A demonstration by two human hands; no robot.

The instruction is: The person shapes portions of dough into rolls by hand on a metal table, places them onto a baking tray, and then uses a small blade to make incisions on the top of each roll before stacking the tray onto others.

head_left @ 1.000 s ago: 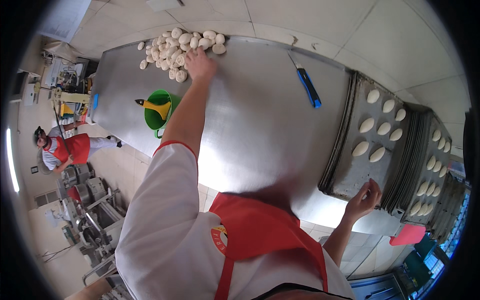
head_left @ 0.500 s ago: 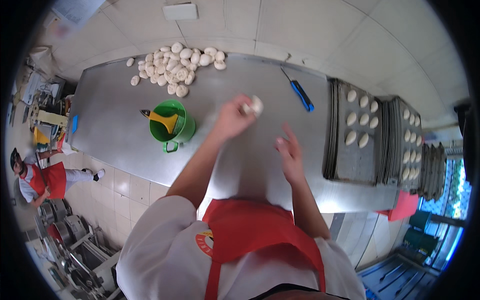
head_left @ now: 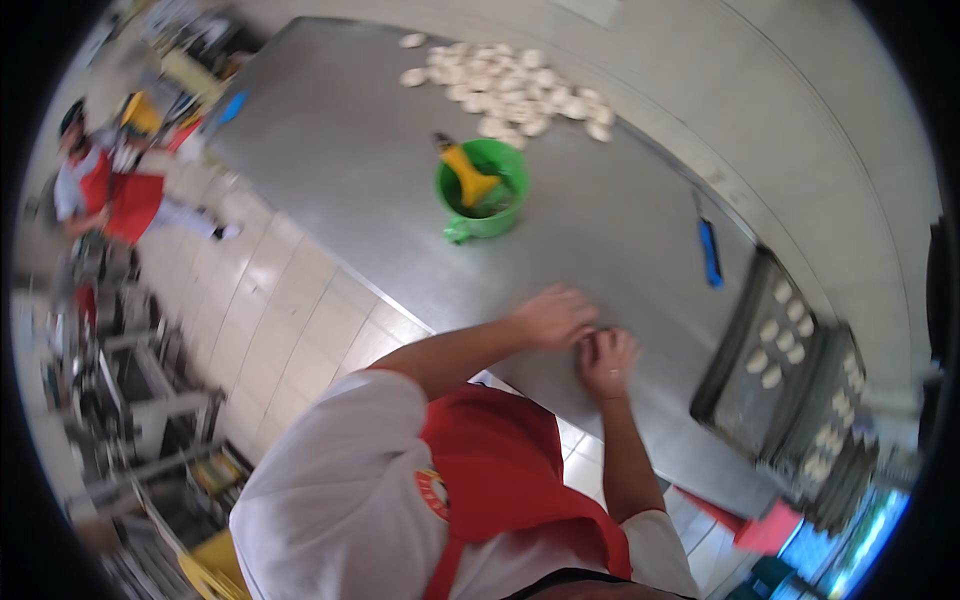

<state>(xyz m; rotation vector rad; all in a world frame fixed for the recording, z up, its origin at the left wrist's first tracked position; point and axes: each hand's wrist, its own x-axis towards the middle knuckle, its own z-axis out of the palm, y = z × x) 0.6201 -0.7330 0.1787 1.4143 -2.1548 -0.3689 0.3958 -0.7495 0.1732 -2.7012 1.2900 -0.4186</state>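
Above the near part of the steel table (head_left: 370, 160), my left hand (head_left: 558, 318) and my right hand (head_left: 608, 362) nearly meet. Fingers on both are curled, and slightly blurred. Whatever lies between or under them is hidden; no dough shows there. Beyond them stands a green mug (head_left: 505, 212) with a wide yellow brush (head_left: 466, 178) leaning in it. At the table's far edge lies a heap of pale round dough pieces (head_left: 510, 92).
A blue-handled tool (head_left: 710, 255) lies on the right of the table. Baking trays (head_left: 735, 395) with several oval dough pieces (head_left: 769, 331) stand at the right end. A person (head_left: 115, 190) in a red apron is at the far left.
The view has turned, so the table now slants down to the right. My left hand, which held a dough piece, has come down close to my right hand; the piece is now out of sight.
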